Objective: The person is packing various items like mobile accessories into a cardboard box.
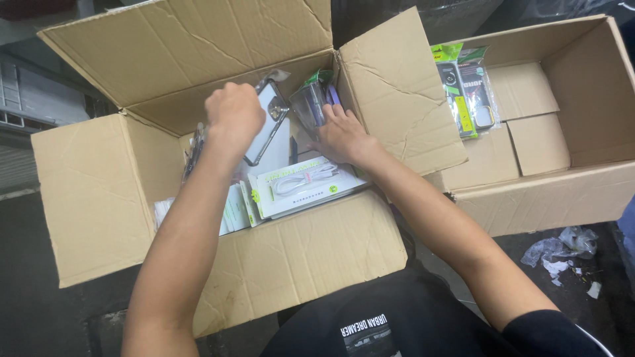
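Your left hand [233, 114] curled into a loose fist, knuckles up, forearm bare and running down toward 7 o'clock, your right hand [340, 135] flat, fingers pointing toward 11 o'clock, its forearm bare and stretching toward 4 o'clock to a dark sleeve
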